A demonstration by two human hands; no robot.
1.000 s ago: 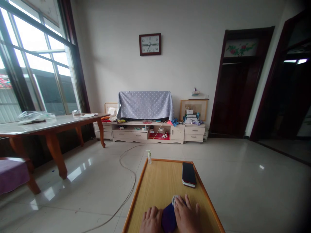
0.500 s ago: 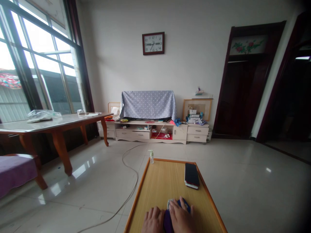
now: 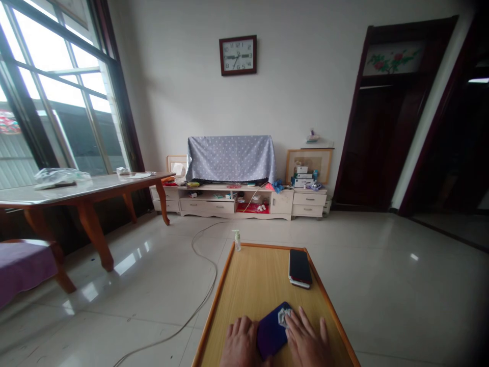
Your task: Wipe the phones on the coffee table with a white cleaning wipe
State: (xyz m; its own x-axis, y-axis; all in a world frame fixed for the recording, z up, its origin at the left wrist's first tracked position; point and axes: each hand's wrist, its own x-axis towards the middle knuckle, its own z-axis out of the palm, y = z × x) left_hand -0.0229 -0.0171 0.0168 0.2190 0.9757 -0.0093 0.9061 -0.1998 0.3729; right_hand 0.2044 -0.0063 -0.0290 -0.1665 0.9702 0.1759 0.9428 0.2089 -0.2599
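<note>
A flat blue-purple slab with rounded corners [image 3: 272, 331], which looks like the back of a phone, lies tilted on the wooden tabletop [image 3: 263, 272]. My left hand [image 3: 240, 341] grips its left edge, with the fingers curled and the thumb side against it. Under the fingertips of my right hand [image 3: 307, 339] is a crumpled grey-white cloth or tissue [image 3: 284, 317], pressed onto the slab's upper right part. The right fingers are partly spread, and the palm hides the slab's lower right edge.
A dark-screened phone [image 3: 300, 266] rests on a pale flat thing at the table's far right. A small pump bottle [image 3: 237, 240] stands at the far left corner. On the floor to the left runs a cable [image 3: 208, 298]. Further back is a white TV cabinet [image 3: 208, 206].
My right hand has slid right and slightly down with the cloth, uncovering more of the slab. My left hand stays at the slab's left edge. The view has tipped slightly.
</note>
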